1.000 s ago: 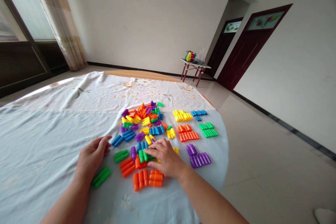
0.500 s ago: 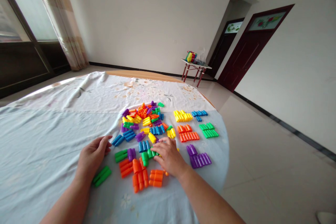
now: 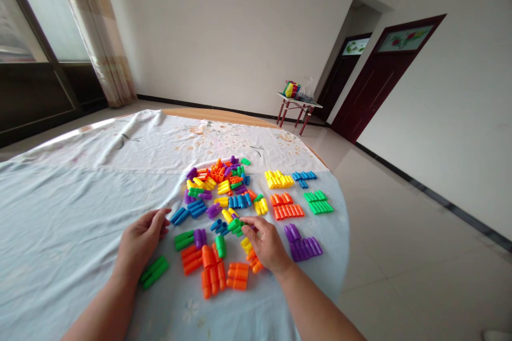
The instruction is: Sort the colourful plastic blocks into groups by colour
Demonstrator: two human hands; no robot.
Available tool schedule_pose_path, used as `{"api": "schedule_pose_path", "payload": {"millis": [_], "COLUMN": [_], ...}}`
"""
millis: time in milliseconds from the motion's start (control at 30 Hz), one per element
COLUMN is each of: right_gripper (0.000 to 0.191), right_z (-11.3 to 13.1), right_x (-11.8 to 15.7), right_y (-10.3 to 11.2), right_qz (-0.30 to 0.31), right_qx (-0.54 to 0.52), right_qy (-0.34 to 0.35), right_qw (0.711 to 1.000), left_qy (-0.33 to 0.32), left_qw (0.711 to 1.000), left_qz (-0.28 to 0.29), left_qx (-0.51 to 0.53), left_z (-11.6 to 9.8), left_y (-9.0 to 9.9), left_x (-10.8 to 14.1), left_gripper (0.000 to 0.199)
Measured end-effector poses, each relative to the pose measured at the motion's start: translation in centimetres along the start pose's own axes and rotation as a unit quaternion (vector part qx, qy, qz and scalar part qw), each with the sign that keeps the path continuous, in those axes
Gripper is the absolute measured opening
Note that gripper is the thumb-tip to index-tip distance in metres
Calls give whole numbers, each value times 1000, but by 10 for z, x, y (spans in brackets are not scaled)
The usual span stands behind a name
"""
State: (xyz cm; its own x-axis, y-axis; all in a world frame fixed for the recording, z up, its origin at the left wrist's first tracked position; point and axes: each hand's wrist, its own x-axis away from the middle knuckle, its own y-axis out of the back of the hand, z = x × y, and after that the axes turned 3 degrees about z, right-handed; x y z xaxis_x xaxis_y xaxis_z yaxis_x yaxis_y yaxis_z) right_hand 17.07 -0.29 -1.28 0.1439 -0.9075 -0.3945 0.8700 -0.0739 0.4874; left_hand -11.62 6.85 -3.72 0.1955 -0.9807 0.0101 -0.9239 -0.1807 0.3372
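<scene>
Beside a pair of blue bullet-shaped blocks, my left hand rests on the cloth, its fingers curled in with nothing visible in them. A green double block lies by that wrist. Thumb and fingers of my right hand pinch a green bullet-shaped block piece over the middle of the spread. Blue blocks sit just left of it. Yellow blocks and orange blocks show partly under my right hand. Nearer me lie a joined orange cluster and a single green block.
A mixed pile of blocks stands farther back. At right, colour groups lie in rows: yellow, blue, orange, green and purple. The tablecloth has folds. A small table with bags stands by the wall.
My right hand has drawn back slightly and pinches the green piece, uncovering yellow and orange blocks. The blue blocks beside it have turned. My left hand stays put.
</scene>
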Motion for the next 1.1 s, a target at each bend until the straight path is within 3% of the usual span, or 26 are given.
{"api": "schedule_pose_path", "payload": {"millis": [133, 233, 300, 367, 467, 567, 800, 1100], "right_gripper": [27, 27, 27, 27, 27, 27, 28, 26], "right_z": [-3, -2, -1, 0, 3, 5, 7, 5], "right_x": [-1, -3, -4, -6, -7, -9, -10, -10], "right_y": [-3, -4, -4, -4, -4, -3, -3, -5], "right_qz": [2, 9, 12, 15, 21, 17, -15, -40], "right_qx": [-57, -87, -89, -80, -67, -58, -55, -73], "right_qy": [-49, -59, -58, -53, -45, -41, -33, -49], "right_qw": [997, 994, 994, 995, 997, 997, 998, 995], "left_qy": [-38, -168, -265, -315, -304, -264, -216, -239], "left_qw": [998, 975, 944, 922, 917, 925, 937, 930], "left_qz": [4, 18, 59, 115, 179, 203, 208, 214], "left_qx": [-44, -147, -189, -194, -184, -180, -178, -181], "left_z": [-7, -25, -39, -49, -51, -44, -38, -44], "left_y": [-2, -7, -13, -21, -33, -40, -40, -44], "left_x": [8, 19, 27, 34, 36, 31, 24, 29], "left_gripper": [52, 45, 41, 41, 41, 42, 46, 40]}}
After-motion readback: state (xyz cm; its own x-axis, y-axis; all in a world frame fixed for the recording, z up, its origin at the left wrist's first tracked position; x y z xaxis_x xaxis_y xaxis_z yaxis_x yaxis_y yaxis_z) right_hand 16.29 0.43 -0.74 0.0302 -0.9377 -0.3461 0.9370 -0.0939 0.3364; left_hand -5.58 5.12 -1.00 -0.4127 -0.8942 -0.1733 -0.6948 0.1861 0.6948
